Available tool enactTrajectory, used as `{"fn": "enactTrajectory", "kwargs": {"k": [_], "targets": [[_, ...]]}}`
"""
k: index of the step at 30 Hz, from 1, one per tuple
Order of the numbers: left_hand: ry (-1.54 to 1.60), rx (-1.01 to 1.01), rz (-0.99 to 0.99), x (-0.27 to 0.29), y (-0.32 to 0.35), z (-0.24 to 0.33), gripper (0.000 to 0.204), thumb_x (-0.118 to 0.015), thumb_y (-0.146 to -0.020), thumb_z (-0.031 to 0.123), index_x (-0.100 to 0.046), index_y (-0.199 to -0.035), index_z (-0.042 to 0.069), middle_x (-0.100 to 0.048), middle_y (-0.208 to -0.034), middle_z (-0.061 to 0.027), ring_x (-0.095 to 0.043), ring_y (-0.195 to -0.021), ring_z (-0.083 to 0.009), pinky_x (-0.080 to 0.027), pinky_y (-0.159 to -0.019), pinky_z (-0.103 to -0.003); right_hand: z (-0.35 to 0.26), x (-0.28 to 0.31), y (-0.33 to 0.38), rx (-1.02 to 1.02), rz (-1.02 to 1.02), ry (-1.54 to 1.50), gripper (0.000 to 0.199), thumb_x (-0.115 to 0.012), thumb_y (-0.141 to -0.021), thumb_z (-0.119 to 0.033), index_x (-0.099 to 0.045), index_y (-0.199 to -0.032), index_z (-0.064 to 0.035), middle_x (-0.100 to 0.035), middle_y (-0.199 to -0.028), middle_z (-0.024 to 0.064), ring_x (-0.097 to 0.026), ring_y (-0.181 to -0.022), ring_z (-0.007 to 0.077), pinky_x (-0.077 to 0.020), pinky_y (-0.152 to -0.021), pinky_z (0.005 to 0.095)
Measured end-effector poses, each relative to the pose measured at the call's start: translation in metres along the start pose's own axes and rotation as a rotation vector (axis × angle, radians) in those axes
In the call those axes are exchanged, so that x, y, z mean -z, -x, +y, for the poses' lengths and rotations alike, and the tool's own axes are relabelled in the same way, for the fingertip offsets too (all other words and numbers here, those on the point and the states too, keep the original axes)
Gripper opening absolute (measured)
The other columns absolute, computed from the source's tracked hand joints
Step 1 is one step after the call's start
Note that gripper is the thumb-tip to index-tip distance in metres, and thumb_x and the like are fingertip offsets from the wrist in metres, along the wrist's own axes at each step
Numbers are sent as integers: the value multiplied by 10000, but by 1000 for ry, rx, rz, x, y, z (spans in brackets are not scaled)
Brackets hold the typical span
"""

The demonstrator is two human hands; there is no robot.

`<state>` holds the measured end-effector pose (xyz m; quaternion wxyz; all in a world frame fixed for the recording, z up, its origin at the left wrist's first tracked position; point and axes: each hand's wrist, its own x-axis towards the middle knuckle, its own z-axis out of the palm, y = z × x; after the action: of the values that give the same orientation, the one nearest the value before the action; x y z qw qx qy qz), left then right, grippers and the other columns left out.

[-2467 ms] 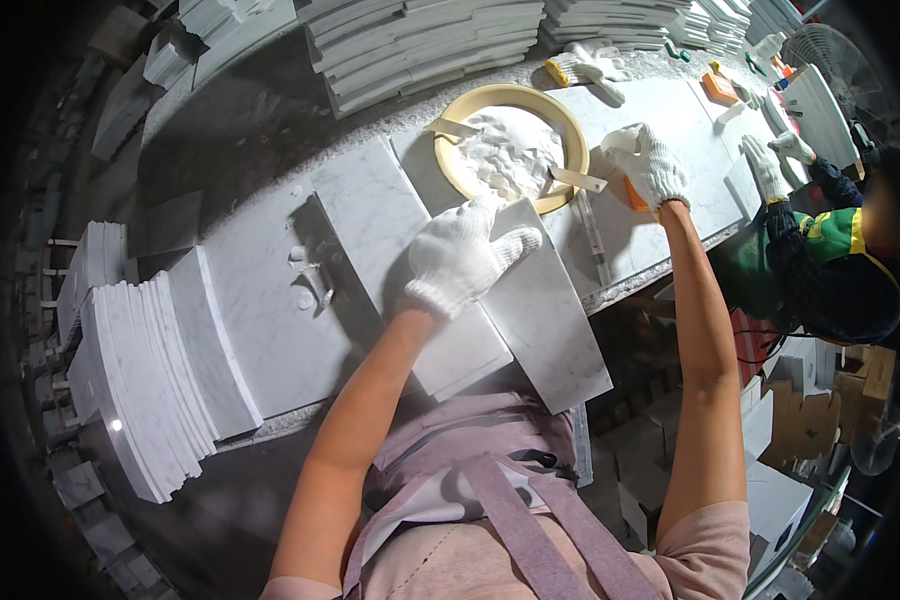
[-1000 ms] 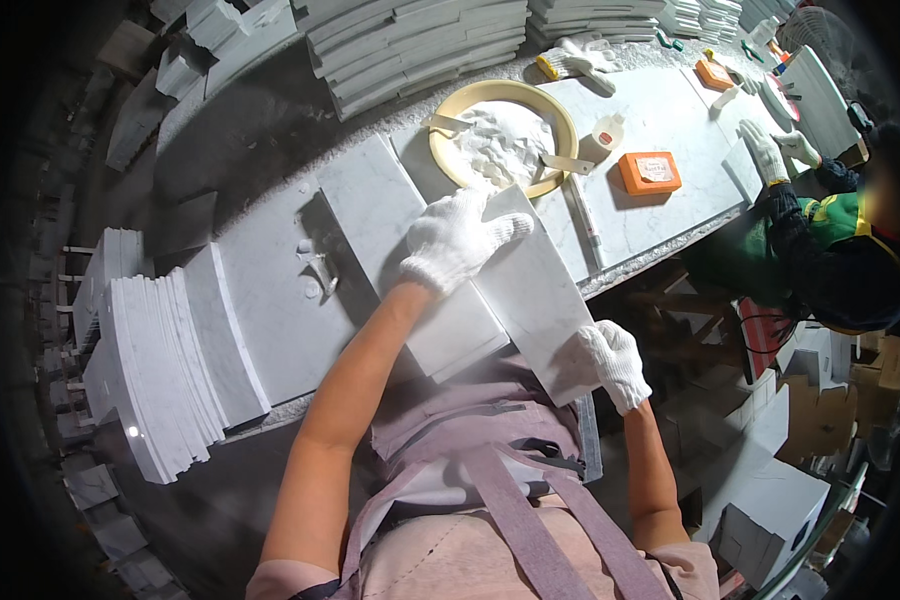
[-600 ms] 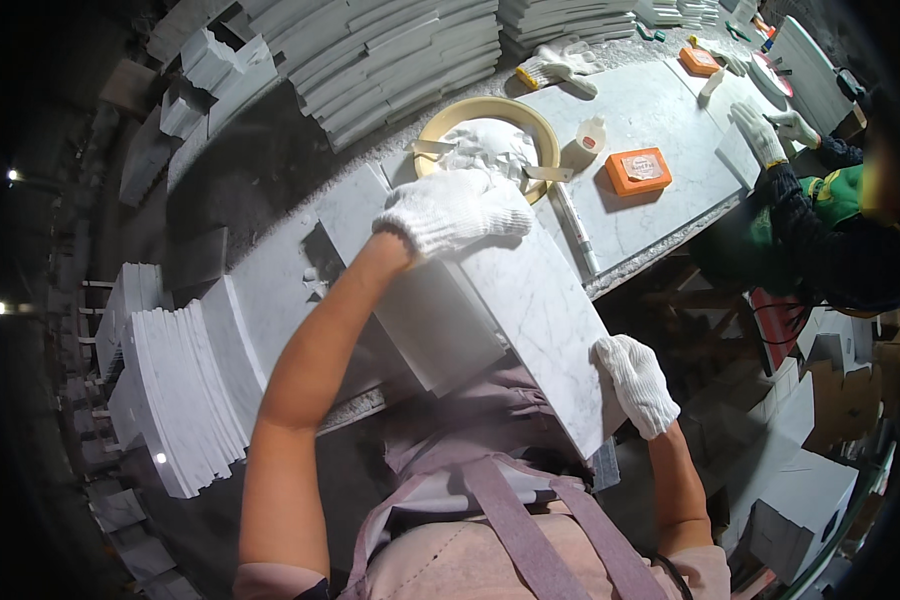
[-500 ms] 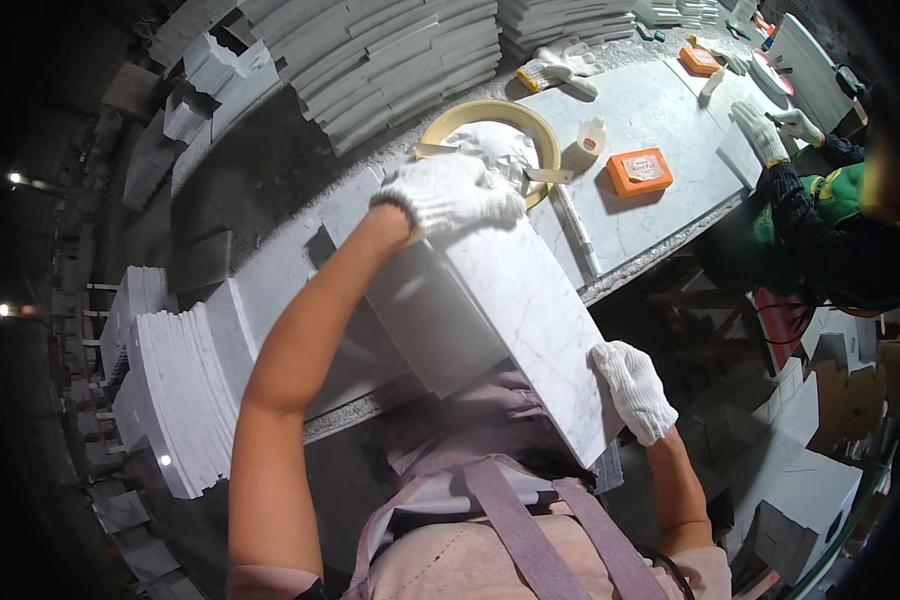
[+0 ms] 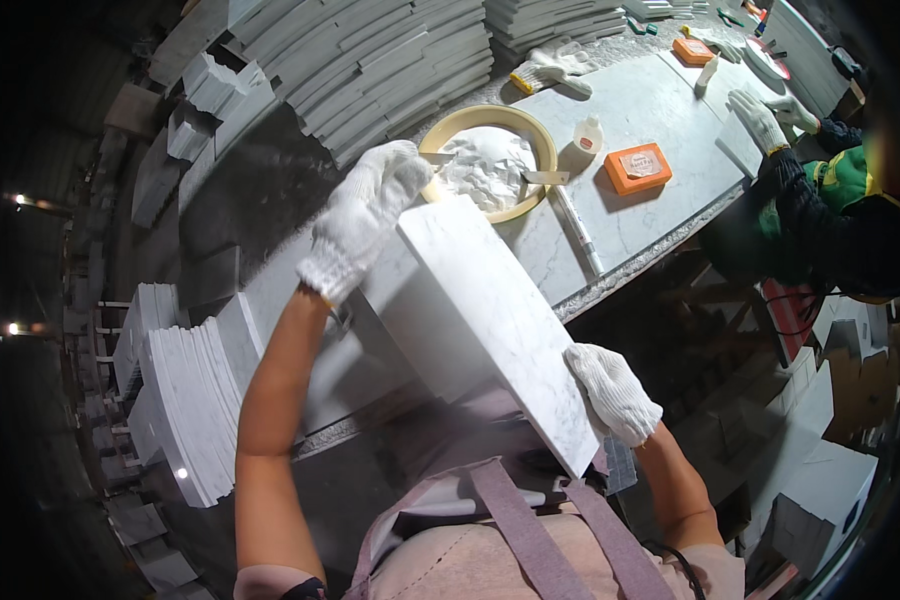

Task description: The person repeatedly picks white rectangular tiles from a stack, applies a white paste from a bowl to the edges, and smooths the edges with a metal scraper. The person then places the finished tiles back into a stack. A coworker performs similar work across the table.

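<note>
One white, grey-veined marble slab, tilted, far end just beside the cream bowl, near end past the front edge of the tabletop. Right hand: closed at the slab's right edge, fingers partly hidden; left hand: fingers half curled by the bowl's left rim, apart from the slab, any hold on the scraper there impossible to tell. Step in hand, as judged: slab handled by the right; next move calls for a steady hold, clear of the bowl.
</note>
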<state>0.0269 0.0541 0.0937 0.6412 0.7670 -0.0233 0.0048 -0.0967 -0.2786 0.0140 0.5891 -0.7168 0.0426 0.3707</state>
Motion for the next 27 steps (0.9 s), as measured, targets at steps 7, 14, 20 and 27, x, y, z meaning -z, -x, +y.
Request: {"fn": "enactTrajectory", "kwargs": {"k": [7,14,20,27], "targets": [[-339,-133,101,-10,34,19,691,-674,-1060,386,-451,-1543,-54,-541,-1515,-170,-510,-1409,-239,-394,-1200,-359,-31,-13,-12,-139,-215,-252,481,-376,-1173,-325,-663,-1203,60,-742,-1070,126,-660,-983,153,-539,-902,330],[-158,19,249,-4,93,-5,781,-684,-1036,466,-430,-1556,-59,-549,-1481,-159,-548,-1336,-226,-445,-1138,-348,-25,-43,-3,67,71,-164,403,-521,-1136,-351,-675,-1080,17,-675,-952,62,-592,-883,112,-501,-815,279],[-800,12,365,-8,127,-60,614,-804,-941,305,-591,-1463,61,-597,-1405,-155,-576,-1277,-327,-392,-1182,-442,-18,-72,-4,90,71,29,394,-594,-1096,-389,-710,-1052,-16,-666,-908,36,-572,-839,116,-491,-796,297],[-846,-100,475,-14,134,-94,542,-781,-937,260,-616,-1422,83,-553,-1407,-134,-501,-1344,-329,-393,-1171,-470,-15,-80,-12,44,60,82,391,-600,-1094,-394,-703,-1073,-17,-674,-924,40,-567,-829,120,-488,-782,295]]}}
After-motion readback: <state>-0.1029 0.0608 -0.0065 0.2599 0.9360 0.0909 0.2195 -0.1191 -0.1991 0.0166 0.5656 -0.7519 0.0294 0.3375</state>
